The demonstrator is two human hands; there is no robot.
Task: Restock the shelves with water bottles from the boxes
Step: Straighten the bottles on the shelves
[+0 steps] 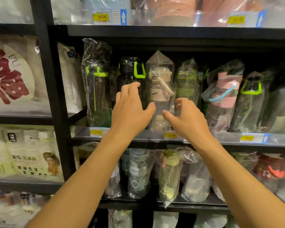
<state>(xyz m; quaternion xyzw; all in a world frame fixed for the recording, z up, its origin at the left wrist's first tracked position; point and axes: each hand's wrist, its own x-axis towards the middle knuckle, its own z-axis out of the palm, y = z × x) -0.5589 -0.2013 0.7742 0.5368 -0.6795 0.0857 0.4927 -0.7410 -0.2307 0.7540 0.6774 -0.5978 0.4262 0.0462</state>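
Observation:
A cream water bottle [160,83] in a clear plastic bag stands on the middle shelf [220,137], between my two hands. To its left stands a dark bottle with a green handle [132,69], unwrapped. My left hand [130,109] is spread, its fingers lying against the dark bottle and its thumb touching the cream bottle's bag. On the other side, my right hand [186,117] has loosely curled fingers beside the bag and its thumb pointing at the bottle's lower part, gripping nothing that I can see.
Several bagged bottles line the same shelf, among them a green-trimmed one [97,83] at left and a pink one [224,96] at right. More bagged bottles [138,175] fill the shelf below. Packs of paper cups [28,153] sit in the left bay behind a black upright [56,96].

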